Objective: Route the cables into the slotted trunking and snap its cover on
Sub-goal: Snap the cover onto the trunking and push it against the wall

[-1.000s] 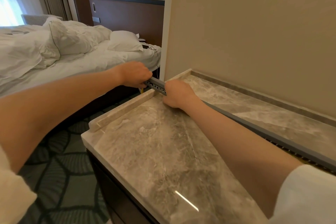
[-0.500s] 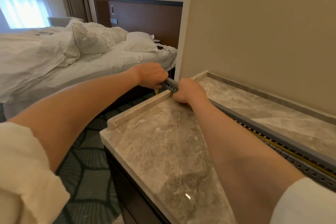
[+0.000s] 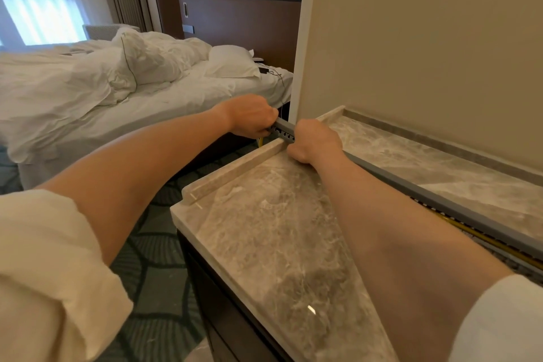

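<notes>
My left hand [image 3: 249, 116] still clamped on the far end of the grey trunking [image 3: 458, 209] past the marble top [image 3: 264, 229], right hand [image 3: 314, 141] still gripping just beside it, yellow cable [image 3: 470, 239] inside near right, hardly anything moved since.

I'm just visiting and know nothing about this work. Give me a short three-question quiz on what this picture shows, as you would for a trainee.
1. True or false: the grey slotted trunking lies along the marble countertop, its far end sticking out past the raised marble edge.
2. Which hand grips that overhanging end? A) left hand B) right hand
3. Fill in: the cable visible inside the trunking near the right forearm is ____ in colour.

Key: 1 true; 2 A; 3 yellow. The grey cover is seated at the far end, but the yellow cable visible at the near end suggests it is not fully snapped on there.
</notes>
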The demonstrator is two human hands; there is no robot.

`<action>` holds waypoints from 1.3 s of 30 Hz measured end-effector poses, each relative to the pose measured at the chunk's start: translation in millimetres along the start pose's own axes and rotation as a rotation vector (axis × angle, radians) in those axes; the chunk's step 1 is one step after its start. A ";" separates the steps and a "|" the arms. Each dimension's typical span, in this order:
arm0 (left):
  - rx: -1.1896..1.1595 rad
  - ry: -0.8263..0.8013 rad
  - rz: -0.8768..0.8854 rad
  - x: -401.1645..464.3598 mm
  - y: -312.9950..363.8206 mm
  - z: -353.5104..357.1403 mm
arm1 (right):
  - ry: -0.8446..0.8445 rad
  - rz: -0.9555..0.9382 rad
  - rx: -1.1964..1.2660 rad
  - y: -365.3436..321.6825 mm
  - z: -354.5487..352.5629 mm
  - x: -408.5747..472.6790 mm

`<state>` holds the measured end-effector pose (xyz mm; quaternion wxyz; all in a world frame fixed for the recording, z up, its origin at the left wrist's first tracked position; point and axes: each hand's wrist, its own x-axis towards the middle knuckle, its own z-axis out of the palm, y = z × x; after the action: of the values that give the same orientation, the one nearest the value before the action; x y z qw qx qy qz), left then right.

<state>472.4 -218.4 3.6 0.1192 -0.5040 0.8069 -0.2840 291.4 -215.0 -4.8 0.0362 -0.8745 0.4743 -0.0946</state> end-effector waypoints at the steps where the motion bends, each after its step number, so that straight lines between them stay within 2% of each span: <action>1: 0.001 0.005 -0.004 -0.6 0.0 0.3 | 0.010 -0.003 -0.006 -0.2 0.6 -0.4; 9: -0.024 0.036 -0.014 -1.8 2.0 1.2 | 0.038 -0.017 -0.021 0.5 2.8 1.0; 12: -0.080 0.000 -0.072 -4.5 6.3 -3.6 | 0.028 -0.020 -0.024 1.5 0.9 0.9; 14: -0.225 -0.100 -0.156 -5.1 9.1 -13.8 | 0.025 -0.033 -0.032 1.6 -0.8 -1.4; 17: -0.588 -0.305 -0.299 4.9 8.1 -32.0 | 0.054 -0.039 -0.057 2.5 -0.7 -3.8; 19: -0.762 -0.303 -0.362 12.4 6.0 -36.7 | 0.098 -0.052 -0.089 1.2 1.5 -5.7; 22: -0.896 -0.188 -0.405 21.1 9.0 -33.8 | 0.188 -0.075 -0.184 -2.6 5.3 -10.0; 28: -0.877 0.035 -0.539 27.2 18.5 -7.4 | 0.343 -0.154 -0.396 -5.8 16.4 -17.8; 31: -0.758 0.162 -0.521 18.7 24.3 -3.6 | 0.367 -0.165 -0.368 -4.3 19.3 -21.6; 33: -0.604 0.216 -0.474 13.5 30.1 0.3 | 0.376 -0.140 -0.235 -4.6 17.6 -24.9; 35: -0.569 0.248 -0.470 11.9 32.7 2.5 | 0.331 -0.092 -0.039 -4.4 10.3 -26.5; 37: -0.514 0.241 -0.447 13.0 31.4 5.1 | 0.194 -0.025 0.132 -0.9 -0.8 -23.6; 39: -0.448 0.236 -0.419 13.0 31.1 6.0 | 0.045 0.022 0.188 2.2 -11.8 -17.6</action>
<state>446.1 -221.6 -18.0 -0.1503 -0.6363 0.7363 -0.1742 277.8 -201.2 4.2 0.1083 -0.8596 0.4737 -0.1580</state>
